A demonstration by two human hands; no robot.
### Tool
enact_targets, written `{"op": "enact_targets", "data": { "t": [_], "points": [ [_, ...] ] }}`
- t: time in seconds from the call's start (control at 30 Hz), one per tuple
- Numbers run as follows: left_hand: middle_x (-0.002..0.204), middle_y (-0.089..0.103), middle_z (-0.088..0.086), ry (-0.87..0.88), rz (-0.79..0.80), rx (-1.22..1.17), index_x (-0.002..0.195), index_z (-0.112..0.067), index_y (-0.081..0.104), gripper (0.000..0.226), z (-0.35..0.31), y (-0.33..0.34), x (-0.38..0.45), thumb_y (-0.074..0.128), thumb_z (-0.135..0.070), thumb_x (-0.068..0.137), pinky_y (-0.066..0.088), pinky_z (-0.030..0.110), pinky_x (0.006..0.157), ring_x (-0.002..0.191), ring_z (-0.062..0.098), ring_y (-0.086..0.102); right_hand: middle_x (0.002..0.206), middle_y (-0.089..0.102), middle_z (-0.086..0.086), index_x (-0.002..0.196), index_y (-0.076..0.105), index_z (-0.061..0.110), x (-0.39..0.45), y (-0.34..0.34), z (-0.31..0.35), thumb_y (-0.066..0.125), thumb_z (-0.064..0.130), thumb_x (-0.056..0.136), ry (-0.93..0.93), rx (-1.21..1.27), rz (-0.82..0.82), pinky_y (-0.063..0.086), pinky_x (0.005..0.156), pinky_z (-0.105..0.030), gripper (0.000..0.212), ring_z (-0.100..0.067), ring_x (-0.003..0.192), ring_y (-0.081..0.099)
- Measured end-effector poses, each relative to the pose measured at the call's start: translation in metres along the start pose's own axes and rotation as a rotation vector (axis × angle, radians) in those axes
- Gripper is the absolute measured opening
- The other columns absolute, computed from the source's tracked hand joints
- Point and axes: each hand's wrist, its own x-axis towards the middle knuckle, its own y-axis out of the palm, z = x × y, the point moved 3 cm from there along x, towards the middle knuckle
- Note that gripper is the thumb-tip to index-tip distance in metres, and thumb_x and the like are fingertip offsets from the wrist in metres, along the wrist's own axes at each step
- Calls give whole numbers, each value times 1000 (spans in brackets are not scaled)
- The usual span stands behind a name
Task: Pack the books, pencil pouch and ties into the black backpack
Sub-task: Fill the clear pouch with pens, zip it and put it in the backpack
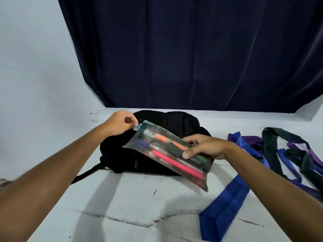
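A black backpack (176,124) lies flat on the white table (122,206). Above it I hold a clear pencil pouch (162,151) full of pens and markers, tilted with its far end up to the left. My right hand (204,147) grips the pouch's middle, thumb on top. My left hand (120,123) pinches something small at the pouch's upper left corner, right by the backpack's top edge; what it pinches is too small to tell. Several ties (286,154) in blue, purple and black lie tangled to the right. No books show.
A wide blue tie (225,208) stretches toward the table's front right. A dark blue curtain (192,53) hangs behind the table, with white wall (35,58) on the left. A backpack strap (87,172) trails off to the left.
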Motion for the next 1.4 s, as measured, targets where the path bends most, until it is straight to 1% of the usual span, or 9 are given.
{"op": "enact_targets", "data": {
  "t": [0.17, 0.37, 0.57, 0.73, 0.87, 0.97, 1.13, 1.23, 1.4],
  "points": [
    [88, 67, -5, 11, 123, 83, 86, -27, 70, 15, 49, 6, 1, 81, -23, 78, 48, 19, 73, 79, 12, 62, 115, 69, -18, 127, 61, 11, 34, 16, 4, 80, 29, 69, 43, 18, 78, 56, 87, -39, 63, -29, 98, 68],
    [76, 63, -7, 154, 224, 80, 78, -29, 72, 25, 62, 11, 23, 89, -40, 63, 46, 20, 66, 69, 5, 56, 117, 69, -16, 127, 62, 14, 52, 27, 5, 85, 36, 68, 139, 28, 171, 57, 86, -36, 68, -28, 100, 68],
    [62, 60, -9, 165, 300, 37, 75, -25, 75, 22, 71, 19, 38, 90, -36, 64, 39, 14, 58, 54, -1, 50, 112, 69, -14, 128, 60, 7, 57, 41, 2, 89, 38, 62, 179, 105, 174, 59, 76, -29, 78, -22, 92, 71],
    [59, 58, -7, 192, 376, -50, 64, -24, 72, 16, 76, 23, 46, 85, -29, 73, 39, 18, 64, 58, 1, 49, 122, 63, -23, 131, 58, 6, 61, 48, -5, 88, 39, 64, 179, 128, 133, 53, 92, -41, 80, -31, 102, 65],
    [73, 64, 9, 127, 298, -191, 63, -27, 70, 21, 79, 14, 53, 77, -32, 82, 42, 27, 74, 70, 11, 53, 117, 65, -19, 130, 58, 4, 58, 50, -6, 87, 38, 67, 169, 178, 134, 56, 87, -36, 76, -26, 96, 68],
    [72, 68, -8, 63, 237, -358, 68, -23, 71, 21, 76, 2, 58, 72, -31, 87, 45, 28, 82, 73, 8, 59, 116, 65, -21, 130, 56, 0, 56, 47, -7, 87, 39, 68, 164, 208, 90, 58, 82, -33, 79, -24, 92, 70],
    [62, 62, -13, 1, 191, -496, 74, -13, 69, 22, 73, -11, 62, 67, -28, 91, 42, 25, 80, 66, 1, 57, 108, 68, -18, 126, 60, 1, 54, 39, -3, 89, 48, 60, 171, 226, -77, 58, 76, -32, 86, -25, 88, 70],
    [62, 61, -14, 18, 184, -472, 75, -12, 69, 22, 73, -13, 58, 68, -28, 91, 43, 24, 77, 65, -1, 57, 100, 71, -16, 119, 66, 3, 56, 38, 2, 90, 51, 55, 170, 243, -151, 58, 71, -31, 84, -25, 84, 71],
    [76, 65, 6, 156, 76, -279, 79, -7, 70, 19, 65, -12, 50, 74, -24, 85, 44, 22, 70, 67, 8, 53, 101, 72, -19, 109, 73, 9, 52, 32, 0, 90, 50, 53, 159, 223, -255, 58, 74, -33, 72, -27, 86, 70]
  ]
}}
